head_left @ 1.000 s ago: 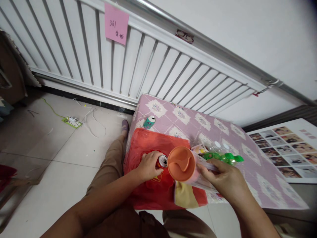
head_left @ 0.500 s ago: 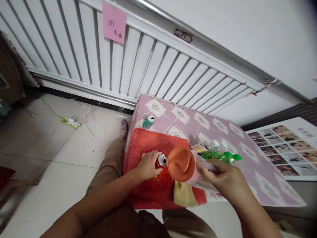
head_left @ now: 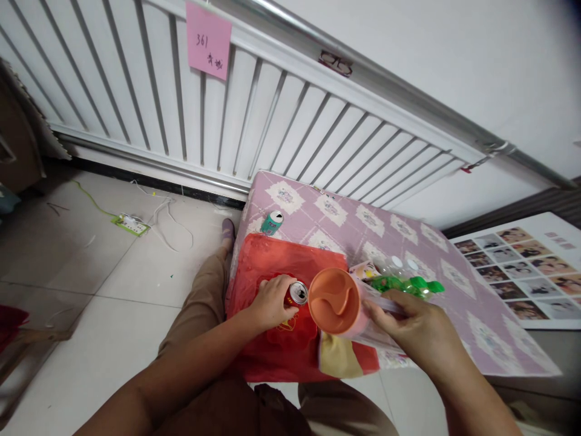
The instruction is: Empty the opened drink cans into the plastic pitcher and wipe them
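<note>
Near the tabletop's front edge, the left hand (head_left: 271, 301) wraps a light, dentable red aluminium can (head_left: 296, 295) around its sides, while the right hand (head_left: 420, 333) grips a stiff orange plastic cup (head_left: 334, 301).

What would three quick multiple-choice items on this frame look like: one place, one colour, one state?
1. Where does the green can stand?
A. on the floor
B. on the patterned tablecloth, beyond the red bag
C. in the right hand

2. What colour is the cup?
A. orange
B. blue
C. black

3. What is the left hand doing?
A. hanging free
B. gripping the red can
C. holding the pink note

Key: 1 B, the can sits on the cloth near the table's far corner. 2 A, its inside shows orange. 3 B, the fingers wrap the can while the right hand holds the cup.
</note>
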### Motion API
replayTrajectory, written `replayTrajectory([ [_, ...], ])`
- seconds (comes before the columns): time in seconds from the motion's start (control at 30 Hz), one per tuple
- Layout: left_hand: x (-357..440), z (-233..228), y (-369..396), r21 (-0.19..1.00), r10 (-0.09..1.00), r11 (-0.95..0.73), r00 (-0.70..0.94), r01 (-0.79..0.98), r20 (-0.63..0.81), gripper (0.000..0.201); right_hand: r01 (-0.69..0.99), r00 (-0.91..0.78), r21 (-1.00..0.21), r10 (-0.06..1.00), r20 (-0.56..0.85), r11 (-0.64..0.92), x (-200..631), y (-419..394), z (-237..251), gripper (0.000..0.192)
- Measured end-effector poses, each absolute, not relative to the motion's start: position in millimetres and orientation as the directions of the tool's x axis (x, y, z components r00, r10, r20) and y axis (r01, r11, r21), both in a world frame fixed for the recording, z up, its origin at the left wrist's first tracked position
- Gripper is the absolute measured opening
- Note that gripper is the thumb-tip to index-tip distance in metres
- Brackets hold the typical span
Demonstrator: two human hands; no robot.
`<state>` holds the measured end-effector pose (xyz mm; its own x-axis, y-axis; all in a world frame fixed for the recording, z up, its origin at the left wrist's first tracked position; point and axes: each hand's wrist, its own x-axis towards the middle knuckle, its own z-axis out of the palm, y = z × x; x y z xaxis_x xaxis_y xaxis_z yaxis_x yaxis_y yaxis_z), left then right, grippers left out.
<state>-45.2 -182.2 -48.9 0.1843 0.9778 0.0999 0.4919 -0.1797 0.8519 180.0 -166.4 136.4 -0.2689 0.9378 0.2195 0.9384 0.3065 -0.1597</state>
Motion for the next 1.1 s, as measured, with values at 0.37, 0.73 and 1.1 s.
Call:
replayTrajectory([
  [0.37,-45.1,-49.9,-182.3,0.85,0.978,-0.188,0.178,0.492,0.113,0.061,0.928,-0.304,-0.151,0.925,0.23,0.342,174.6,-168.2,143.5,0.041],
  [0.73,-44.8,-50.1,-182.2,0.847,0.977,-0.193,0.177,0.495,0.12,0.06,0.934,-0.288,-0.147,0.931,0.225,0.325,173.3,-168.7,146.0,0.043],
  [1.1,-44.9,-50.3,-182.3,0.852,0.977,-0.19,0.18,0.488,0.115,0.06,0.935,-0.294,-0.138,0.931,0.217,0.327,172.0,-168.3,148.5,0.043],
])
